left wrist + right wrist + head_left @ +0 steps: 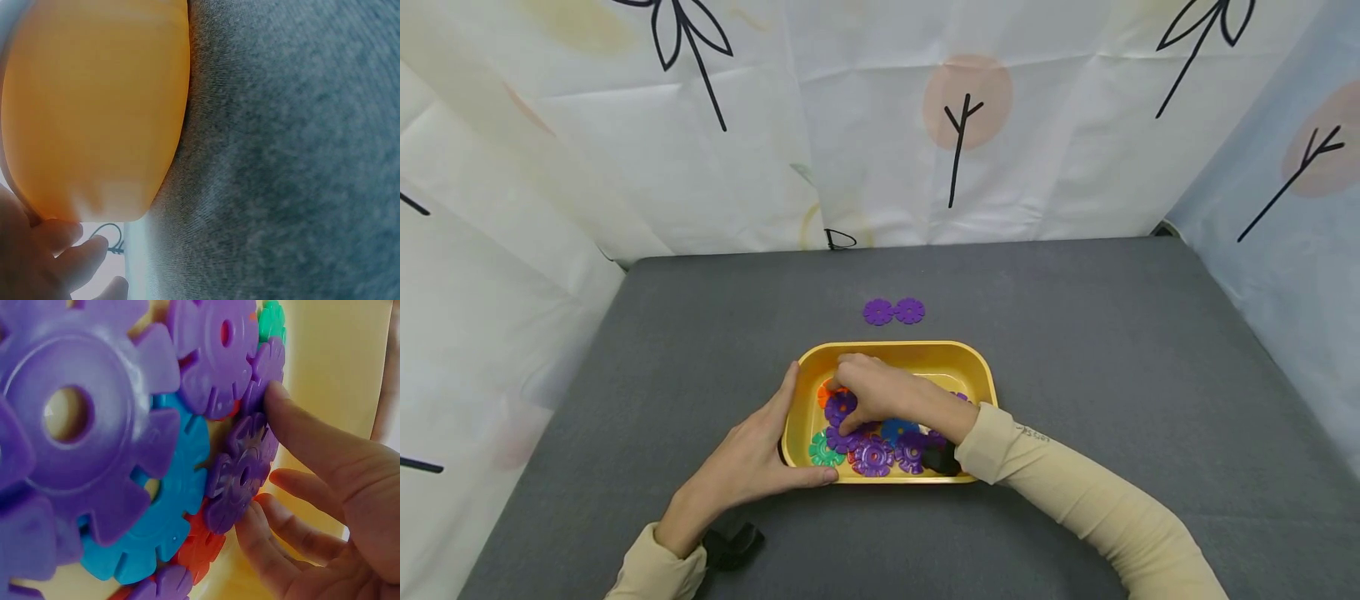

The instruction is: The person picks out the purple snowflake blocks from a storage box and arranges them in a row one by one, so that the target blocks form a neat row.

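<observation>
Right Hand Reaches Among Purple Discs in a Yellow Tray

A person works at a grey desk (1090, 333) with both hands at a yellow tray (917, 344). The left hand (745, 458) is at the tray's 9 o'clock end, its grip spread: the fingers lie against the outer wall, and the thumb stretches along the rim toward 7 o'clock.

The right hand (876, 387) comes in from 4 o'clock and is inside the tray. Its grip is parted, with thumb and fingers to either side of a dark purple disc (244, 472). The fingertips touch that disc's edge, while the thumb tip rests at another purple piece (269, 365) just beside it.

The notched discs lie heaped and overlapping, mostly purple, along the tray's near side. A green disc (823, 450) sits toward 8 o'clock, an orange disc (824, 395) toward 10, and a blue disc (895, 429) near the middle. Beyond the tray at 12 o'clock, two purple discs (878, 312) lie flat on the desk, side by side.

Small dark lettering (1032, 433) runs along the right sleeve (1075, 475) near the cuff, too small to read. At 12 o'clock behind the desk, a white curtain (865, 150) carries line-drawn plants and a small black outline (840, 239) resembling a "D".
</observation>
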Tool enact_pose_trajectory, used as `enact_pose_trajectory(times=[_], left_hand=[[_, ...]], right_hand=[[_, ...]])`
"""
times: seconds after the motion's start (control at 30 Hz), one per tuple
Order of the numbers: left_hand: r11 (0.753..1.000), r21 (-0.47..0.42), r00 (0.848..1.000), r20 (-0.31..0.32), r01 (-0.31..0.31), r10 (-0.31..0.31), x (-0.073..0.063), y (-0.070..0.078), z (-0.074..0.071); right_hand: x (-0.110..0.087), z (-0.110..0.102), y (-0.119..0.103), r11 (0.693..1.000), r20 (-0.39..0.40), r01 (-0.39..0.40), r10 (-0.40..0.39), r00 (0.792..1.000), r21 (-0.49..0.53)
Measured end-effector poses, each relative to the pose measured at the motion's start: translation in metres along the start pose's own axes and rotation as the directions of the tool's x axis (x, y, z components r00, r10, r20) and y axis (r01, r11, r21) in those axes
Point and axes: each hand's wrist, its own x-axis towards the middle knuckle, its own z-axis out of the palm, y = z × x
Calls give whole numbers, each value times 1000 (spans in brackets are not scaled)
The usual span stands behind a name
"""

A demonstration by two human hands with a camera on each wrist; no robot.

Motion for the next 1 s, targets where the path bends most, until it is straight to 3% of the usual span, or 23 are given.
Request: enact_pose_trajectory(times=[0.73, 1.0], left_hand=[[999, -18, 999, 21, 37, -37, 1, 2, 0], [999, -21, 1000, 11, 24, -23, 0, 2, 0]], right_hand=[[-2, -2, 1, 999, 84, 21, -24, 996, 36], [1, 0, 0, 997, 131, 81, -79, 988, -15]])
